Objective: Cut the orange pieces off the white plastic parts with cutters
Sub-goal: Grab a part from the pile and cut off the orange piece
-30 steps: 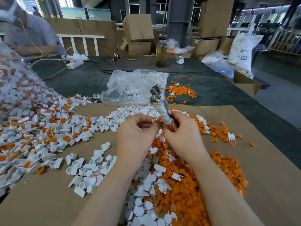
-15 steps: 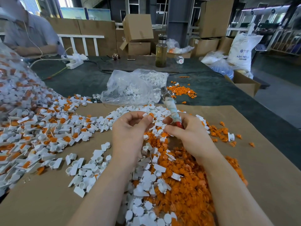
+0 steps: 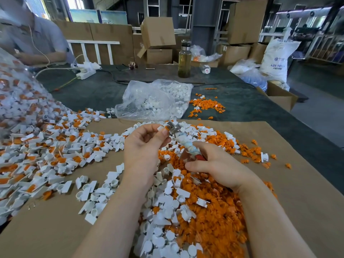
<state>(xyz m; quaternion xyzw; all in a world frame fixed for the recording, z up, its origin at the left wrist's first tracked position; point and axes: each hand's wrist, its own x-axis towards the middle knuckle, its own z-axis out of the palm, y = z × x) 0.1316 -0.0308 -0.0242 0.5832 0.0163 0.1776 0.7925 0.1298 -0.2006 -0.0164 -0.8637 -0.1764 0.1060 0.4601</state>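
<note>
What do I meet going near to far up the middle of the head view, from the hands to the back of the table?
Left hand with the part, cutters, clear plastic bag of white parts, glass bottle, cardboard boxes.

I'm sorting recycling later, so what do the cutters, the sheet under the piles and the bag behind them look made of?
Cutters: grey, shiny head, likely metal; handles wrapped in pale tape or cloth.
Sheet: matte brown, probably cardboard.
Bag: clear, crinkled, glossy film, apparently thin plastic.

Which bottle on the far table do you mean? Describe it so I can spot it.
Look past the brown cardboard sheet to the dark green table. Behind the clear plastic bag stands a tall glass bottle, the only upright thing there, holding yellowish liquid.
</note>
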